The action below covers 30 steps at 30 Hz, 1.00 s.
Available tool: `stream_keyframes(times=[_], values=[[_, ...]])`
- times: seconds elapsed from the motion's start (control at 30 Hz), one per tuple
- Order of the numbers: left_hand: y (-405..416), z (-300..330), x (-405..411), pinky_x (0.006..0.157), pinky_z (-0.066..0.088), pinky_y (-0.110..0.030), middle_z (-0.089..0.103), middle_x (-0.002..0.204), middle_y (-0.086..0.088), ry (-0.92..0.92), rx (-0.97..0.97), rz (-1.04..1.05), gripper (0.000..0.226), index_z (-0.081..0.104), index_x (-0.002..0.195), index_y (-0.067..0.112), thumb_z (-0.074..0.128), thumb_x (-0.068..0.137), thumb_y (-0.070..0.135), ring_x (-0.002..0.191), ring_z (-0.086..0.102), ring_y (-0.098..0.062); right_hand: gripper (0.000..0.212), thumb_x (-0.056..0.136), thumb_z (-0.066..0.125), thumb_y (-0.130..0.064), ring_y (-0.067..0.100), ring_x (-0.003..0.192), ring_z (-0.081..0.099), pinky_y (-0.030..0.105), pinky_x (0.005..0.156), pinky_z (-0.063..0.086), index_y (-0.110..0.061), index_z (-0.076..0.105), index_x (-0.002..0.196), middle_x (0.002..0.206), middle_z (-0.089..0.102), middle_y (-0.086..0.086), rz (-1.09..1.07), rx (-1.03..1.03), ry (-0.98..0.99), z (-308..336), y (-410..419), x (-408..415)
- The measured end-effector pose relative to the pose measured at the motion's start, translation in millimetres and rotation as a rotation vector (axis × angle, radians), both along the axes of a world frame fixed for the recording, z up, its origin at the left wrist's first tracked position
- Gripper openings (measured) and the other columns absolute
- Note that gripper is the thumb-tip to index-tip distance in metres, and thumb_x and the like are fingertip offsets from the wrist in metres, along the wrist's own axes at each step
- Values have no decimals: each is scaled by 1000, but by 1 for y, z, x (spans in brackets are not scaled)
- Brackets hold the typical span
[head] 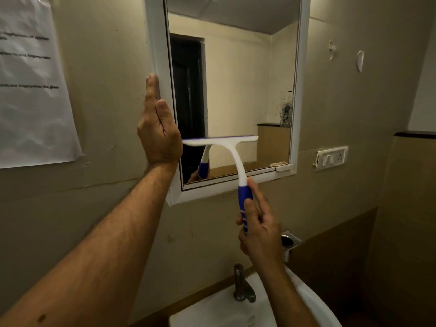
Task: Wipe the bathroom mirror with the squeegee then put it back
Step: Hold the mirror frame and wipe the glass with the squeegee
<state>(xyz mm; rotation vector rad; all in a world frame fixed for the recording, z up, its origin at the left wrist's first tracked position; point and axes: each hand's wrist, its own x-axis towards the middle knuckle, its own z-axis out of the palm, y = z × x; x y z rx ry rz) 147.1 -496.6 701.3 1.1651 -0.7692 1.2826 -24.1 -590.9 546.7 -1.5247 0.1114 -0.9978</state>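
Note:
A white-framed bathroom mirror (247,79) hangs on the beige wall. My right hand (258,223) grips the blue handle of a white squeegee (226,143). Its blade lies flat across the lower part of the glass, left of centre. My left hand (158,128) presses with straight fingers against the left side of the mirror frame (157,48). A dark smudge shows on the glass near its right edge.
Below lies a white sink (212,310) with a metal tap (241,285). A metal cup holder (289,241) is fixed to the wall under the mirror's right corner. A switch plate (331,158) sits on the right, and a printed paper sheet (30,79) on the left wall.

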Motion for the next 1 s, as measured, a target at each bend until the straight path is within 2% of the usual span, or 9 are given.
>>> stream_keyframes(times=[0.1,0.2,0.37,0.5,0.6,0.73,0.8,0.9,1.0], values=[[1,0,-1,111,30,-13,45,148,-14,-16,-10,13,41,41,144,-1,34,104,7,136,38,-7,38,88,50,-41,11,60,55,21,50,46,-59,55,120,79,65,6,-12,43,22,-41,1,-5],[2,0,-2,111,30,-13,44,148,-14,-12,-3,10,41,40,144,-2,34,104,8,136,38,-7,37,88,51,-34,13,61,57,29,57,53,-49,56,121,82,69,-4,-12,61,65,-64,3,-14],[1,-1,-1,114,30,-19,43,149,-15,-23,9,27,42,40,144,-1,34,104,9,139,40,-18,38,88,50,-36,16,51,51,25,43,48,-51,54,123,74,67,6,14,66,40,-39,-6,-20],[1,-1,0,114,29,-17,42,150,-15,-17,19,22,43,39,145,-1,33,104,11,140,39,-19,39,93,50,-30,16,50,52,25,41,46,-47,53,128,85,70,6,51,40,1,-13,-10,-12],[1,-2,-1,113,29,-15,42,149,-16,-22,18,40,42,39,144,-2,34,104,9,139,40,-20,36,97,49,-21,12,48,48,22,41,42,-42,56,125,84,71,9,33,59,27,-28,-10,-14],[2,-3,-1,113,28,-14,43,148,-17,-20,17,45,41,41,143,-4,34,104,7,139,40,-21,31,96,51,-19,13,59,57,22,46,45,-41,59,117,77,68,7,27,107,75,-52,-8,-24],[2,-3,-3,113,28,-14,44,148,-17,-10,15,43,41,41,143,-3,34,104,9,139,40,-19,28,94,52,-26,13,63,57,21,46,44,-41,60,117,79,66,7,26,120,63,-45,-8,-26],[2,-2,-5,110,27,-7,44,149,-12,27,15,86,42,41,144,2,36,105,15,135,36,-4,32,88,55,-41,12,59,55,23,45,45,-45,57,119,86,64,11,34,88,26,-18,-10,-20],[2,-3,-5,108,25,-2,43,150,-10,51,25,130,42,40,146,4,36,106,17,133,34,-2,31,91,57,-37,18,56,56,29,45,50,-47,53,120,88,64,13,35,11,6,1,-16,-12]])
